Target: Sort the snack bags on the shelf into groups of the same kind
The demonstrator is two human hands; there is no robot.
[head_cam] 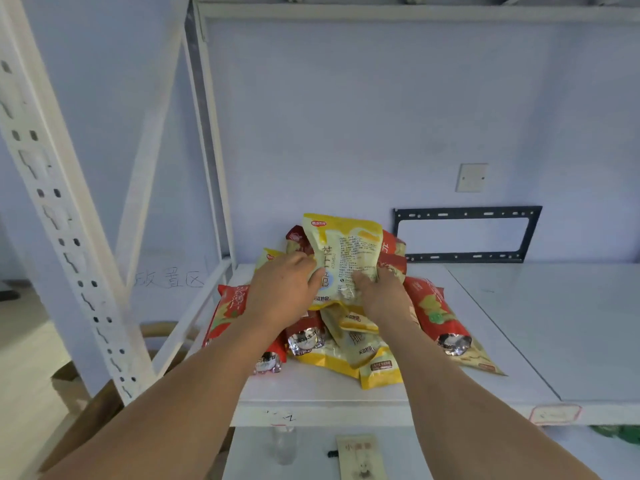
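A pile of snack bags lies on the white shelf (485, 323), at its left part. A yellow bag (349, 251) stands upright over the pile, held from both sides. My left hand (280, 292) grips its left edge with the thumb across the front. My right hand (381, 296) pinches its lower right edge. Red bags lie on the pile's left (228, 313) and right (436, 317), and another red bag (393, 254) sits behind the held one. More yellow bags (360, 351) lie flat at the front of the pile, under my hands.
A white slotted upright (65, 223) of the rack stands at the left. A black metal bracket (464, 233) leans on the wall behind the shelf. A wall plate (471, 177) sits above it. On the lower shelf lie a clear bottle (284, 445) and a card (360, 459).
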